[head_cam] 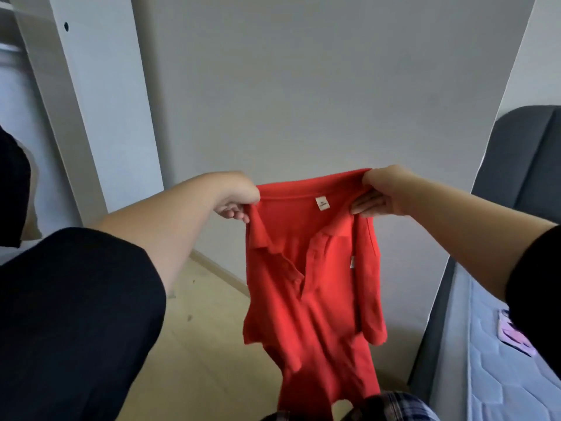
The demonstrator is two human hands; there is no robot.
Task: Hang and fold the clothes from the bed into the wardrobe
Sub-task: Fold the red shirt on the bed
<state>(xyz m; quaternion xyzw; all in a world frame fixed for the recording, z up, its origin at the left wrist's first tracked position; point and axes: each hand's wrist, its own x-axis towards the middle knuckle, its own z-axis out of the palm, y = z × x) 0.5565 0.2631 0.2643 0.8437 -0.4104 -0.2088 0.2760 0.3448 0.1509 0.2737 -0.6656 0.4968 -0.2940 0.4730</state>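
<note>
A red polo shirt point(309, 287) hangs in the air in front of me, collar up, a small white label showing inside the neck. My left hand point(236, 196) grips its left shoulder and my right hand point(379, 192) grips its right shoulder, stretching the top edge between them. The shirt's body droops down towards the floor. The open wardrobe point(100, 117) stands at the left, with a white panel and a dark garment point(12, 189) hanging inside. The bed point(498, 360) lies at the right, with a pale quilted mattress.
A grey wall fills the middle behind the shirt. Wooden floor lies below. The bed has a dark grey padded headboard point(528, 153). A small lilac item point(513, 335) lies on the mattress. Plaid fabric point(394, 408) shows at the bottom edge.
</note>
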